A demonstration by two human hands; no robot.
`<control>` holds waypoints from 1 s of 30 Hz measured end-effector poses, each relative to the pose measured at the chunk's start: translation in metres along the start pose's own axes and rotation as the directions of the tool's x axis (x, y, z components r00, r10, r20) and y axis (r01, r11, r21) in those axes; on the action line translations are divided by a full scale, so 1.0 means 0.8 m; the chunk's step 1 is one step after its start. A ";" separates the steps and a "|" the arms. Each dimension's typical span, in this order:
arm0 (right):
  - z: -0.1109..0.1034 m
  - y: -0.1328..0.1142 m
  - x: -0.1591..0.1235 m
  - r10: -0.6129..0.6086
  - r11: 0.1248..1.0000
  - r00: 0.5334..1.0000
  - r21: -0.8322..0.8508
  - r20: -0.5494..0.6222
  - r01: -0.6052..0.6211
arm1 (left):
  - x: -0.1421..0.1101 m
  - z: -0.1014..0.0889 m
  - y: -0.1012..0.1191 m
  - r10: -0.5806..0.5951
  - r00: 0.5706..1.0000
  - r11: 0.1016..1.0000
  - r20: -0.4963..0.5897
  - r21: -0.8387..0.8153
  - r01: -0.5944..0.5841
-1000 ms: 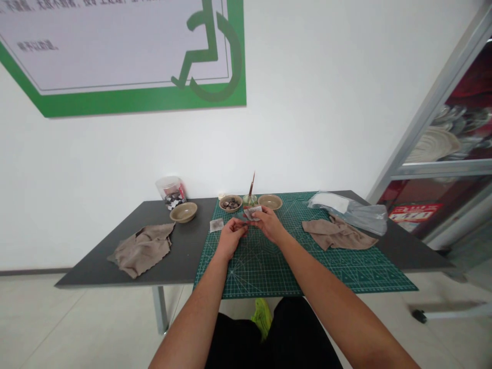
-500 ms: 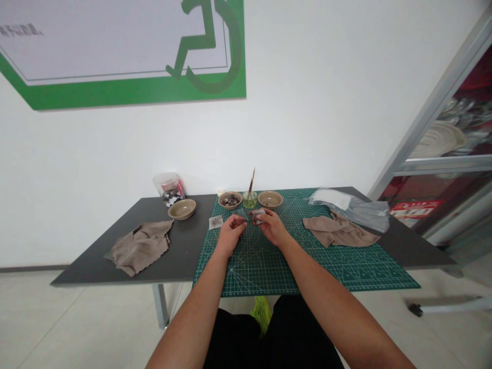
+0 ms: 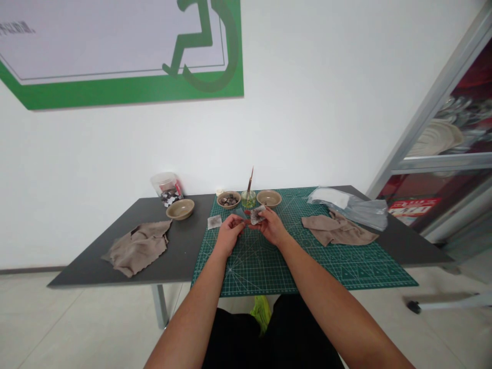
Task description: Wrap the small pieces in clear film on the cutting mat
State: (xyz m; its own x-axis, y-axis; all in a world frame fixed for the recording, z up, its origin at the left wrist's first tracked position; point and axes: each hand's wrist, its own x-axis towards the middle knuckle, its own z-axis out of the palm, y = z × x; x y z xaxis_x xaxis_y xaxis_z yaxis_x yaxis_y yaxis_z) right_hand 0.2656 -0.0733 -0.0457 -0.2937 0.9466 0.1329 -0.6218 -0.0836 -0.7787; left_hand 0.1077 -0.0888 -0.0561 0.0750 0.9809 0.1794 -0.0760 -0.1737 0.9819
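Note:
Above the green cutting mat [image 3: 265, 271], my two hands are close together. My right hand [image 3: 272, 225] grips a small pale cloth square [image 3: 257, 214] with grey-black stains, and its fingertips look reddish-dark. My left hand [image 3: 230, 231] pinches a small dark grey-blue flat piece [image 3: 241, 212], whose kind I cannot make out. Left of my hands, a second stained white square [image 3: 214, 222] lies flat on the mat. Just behind stand a bowl of dark chips [image 3: 229, 200], a glass jar [image 3: 248, 199] holding a brush [image 3: 250, 179], and another tan bowl [image 3: 269, 198].
On the dark table [image 3: 184, 246] at left lie a brown cloth [image 3: 140, 247], a tan bowl [image 3: 180, 209] and a tilted clear plastic tub [image 3: 168, 188] with dark and white pieces. To the right are another brown cloth [image 3: 338, 229] and a clear plastic bag [image 3: 355, 207]. A wall rises behind.
The stained square in my right hand has turned so that more of its face shows. My left hand stays in nearly the same place. The view has shifted slightly.

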 end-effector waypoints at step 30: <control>0.009 0.000 0.000 -0.061 0.997 0.997 0.042 -0.046 0.062 | 0.000 0.000 0.002 -0.022 1.000 1.000 -0.021 0.002 0.022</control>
State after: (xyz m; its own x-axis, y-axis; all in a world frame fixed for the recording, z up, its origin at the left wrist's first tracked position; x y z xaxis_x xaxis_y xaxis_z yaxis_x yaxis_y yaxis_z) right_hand 0.2602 -0.0754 -0.0414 -0.2215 0.9634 0.1512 -0.6686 -0.0371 -0.7427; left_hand 0.1076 -0.0895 -0.0544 0.0558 0.9860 0.1569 -0.0726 -0.1527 0.9856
